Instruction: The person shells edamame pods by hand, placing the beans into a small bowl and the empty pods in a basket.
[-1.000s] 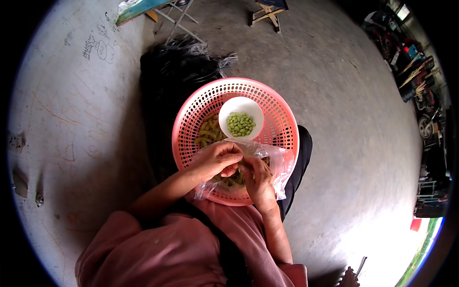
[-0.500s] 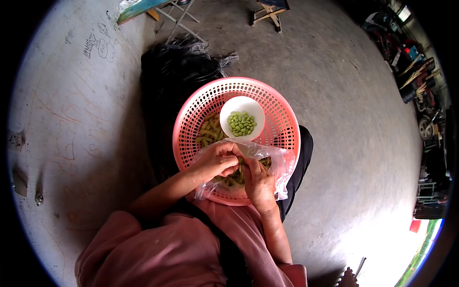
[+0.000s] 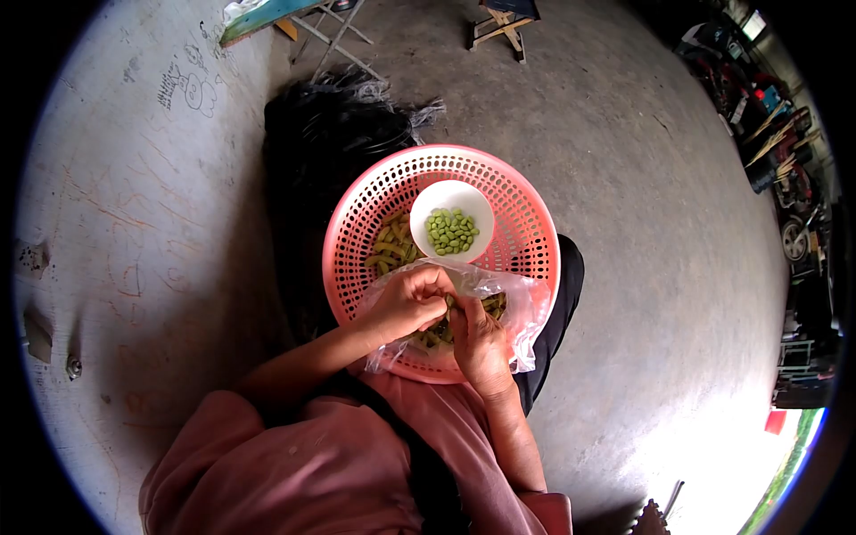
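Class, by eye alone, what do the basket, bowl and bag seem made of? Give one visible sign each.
Basket: probably moulded plastic, smooth pink, given its regular rows of holes. Bowl: smooth white, perhaps plastic or glazed ceramic; its even surface leaves that open. Bag: apparently thin, glossy plastic film, see-through and crumpled with bright glints.

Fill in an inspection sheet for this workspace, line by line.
Surface: pink perforated basket at the person's lap.
Job's things: white bowl holding shelled green beans; pods left of it; clear plastic bag at the near side, more pods visible there.
Clutter: black heap on the floor beyond the basket, contents unclear.
Hands: left hand and right hand meet over the bag, a small greenish piece at the fingertips.
Cables: nothing seen for certain.
Surroundings: bare floor, marked wall, stool ahead, mixed items along the right edge.
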The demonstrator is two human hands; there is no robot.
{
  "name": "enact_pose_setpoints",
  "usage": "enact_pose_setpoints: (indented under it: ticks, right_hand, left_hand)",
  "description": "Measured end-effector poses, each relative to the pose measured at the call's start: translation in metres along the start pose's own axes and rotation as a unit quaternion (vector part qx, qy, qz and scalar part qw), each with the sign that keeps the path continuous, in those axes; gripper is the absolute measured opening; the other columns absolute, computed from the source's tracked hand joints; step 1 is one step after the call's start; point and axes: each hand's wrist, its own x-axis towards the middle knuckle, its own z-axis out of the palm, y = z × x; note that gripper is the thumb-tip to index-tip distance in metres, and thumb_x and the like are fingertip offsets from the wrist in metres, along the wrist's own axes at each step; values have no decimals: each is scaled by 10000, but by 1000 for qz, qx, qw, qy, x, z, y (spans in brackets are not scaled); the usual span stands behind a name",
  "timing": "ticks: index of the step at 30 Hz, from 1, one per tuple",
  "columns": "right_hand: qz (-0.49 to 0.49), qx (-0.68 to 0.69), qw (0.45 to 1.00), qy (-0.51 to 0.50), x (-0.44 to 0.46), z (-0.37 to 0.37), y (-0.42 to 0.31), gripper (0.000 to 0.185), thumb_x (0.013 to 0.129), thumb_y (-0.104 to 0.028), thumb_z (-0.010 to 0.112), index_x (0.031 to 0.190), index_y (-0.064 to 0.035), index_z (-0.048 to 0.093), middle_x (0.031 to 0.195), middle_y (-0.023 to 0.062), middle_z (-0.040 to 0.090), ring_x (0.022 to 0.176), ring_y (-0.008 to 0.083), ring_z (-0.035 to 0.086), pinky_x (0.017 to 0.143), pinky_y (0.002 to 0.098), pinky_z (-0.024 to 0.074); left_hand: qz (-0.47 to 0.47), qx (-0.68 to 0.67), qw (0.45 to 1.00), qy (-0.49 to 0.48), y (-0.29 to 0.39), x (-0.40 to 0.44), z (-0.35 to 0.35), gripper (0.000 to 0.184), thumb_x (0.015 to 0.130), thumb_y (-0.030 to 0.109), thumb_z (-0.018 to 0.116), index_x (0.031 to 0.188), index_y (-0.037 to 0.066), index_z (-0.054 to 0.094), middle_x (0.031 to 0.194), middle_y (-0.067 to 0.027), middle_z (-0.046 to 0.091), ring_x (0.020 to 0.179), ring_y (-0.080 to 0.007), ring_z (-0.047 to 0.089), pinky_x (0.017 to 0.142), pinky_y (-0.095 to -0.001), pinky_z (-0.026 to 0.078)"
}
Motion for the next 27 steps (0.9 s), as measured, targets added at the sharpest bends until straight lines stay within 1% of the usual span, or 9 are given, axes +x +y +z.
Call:
enact_pose_setpoints:
  ticks: [1,2,5,9,14,17,19,22,27]
  right_hand:
    - [6,-5,1000,3,-1,1,2,161,898,-68,563,1055,-42,541,825,189,635,783,385,636,665,439,501]
    - [12,-9,1000,5,-1,1,2,158,902,-72,559,1056,-43,541,820,191,635,779,387,637,660,441,500]
    - [-5,11,1000,9,2,-6,-3,148,906,-68,551,1050,-39,540,822,191,637,778,382,641,654,433,501]
    - [-7,24,1000,10,0,-2,3,119,915,-75,539,1028,-39,541,802,181,640,757,373,646,640,421,502]
    - [31,45,998,9,0,-4,0,83,919,-88,545,990,-44,551,764,165,637,729,358,651,614,420,499]
    - [43,49,998,-12,1,-8,-5,71,898,-32,542,966,-26,522,805,222,618,749,404,621,631,448,483]
    - [27,29,999,-15,0,-6,-2,87,907,-67,551,988,-37,547,805,190,638,753,376,641,634,429,496]
    - [11,6,1000,-24,0,-4,1,115,904,-77,564,1012,-41,561,832,181,650,776,361,651,655,418,507]
    - [-26,2,1000,-4,2,1,2,168,883,-63,589,1048,-45,568,874,184,653,820,360,652,690,416,514]
  left_hand:
    - [23,63,998,2,3,-2,1,145,815,-62,473,888,6,579,633,5,508,522,-44,466,440,-194,342]
    - [165,241,956,24,10,-4,4,142,820,-61,480,912,4,566,653,-4,533,536,-53,507,447,-198,370]
    - [8,4,1000,-21,4,-2,3,134,836,-42,501,948,0,562,686,-19,566,526,-66,523,452,-202,392]
    - [-37,10,999,-10,7,1,1,102,913,81,588,963,-3,558,728,-45,601,553,-86,571,453,-203,421]
    - [17,41,998,-52,-3,5,-4,109,920,81,594,960,-10,551,760,-55,611,599,-101,601,476,-221,462]
    - [37,40,996,-72,-3,5,-7,73,908,34,576,959,-11,547,761,-55,611,605,-100,607,485,-225,471]
    - [37,59,995,-77,-2,4,-9,73,893,0,560,964,-8,545,753,-51,610,612,-95,609,493,-226,476]
    - [23,120,991,-56,-1,3,-8,97,864,-31,534,957,-3,545,710,-31,581,595,-79,594,497,-221,463]
    - [135,237,961,42,-13,4,-6,80,859,-15,530,935,2,548,658,-7,526,546,-57,542,475,-217,416]
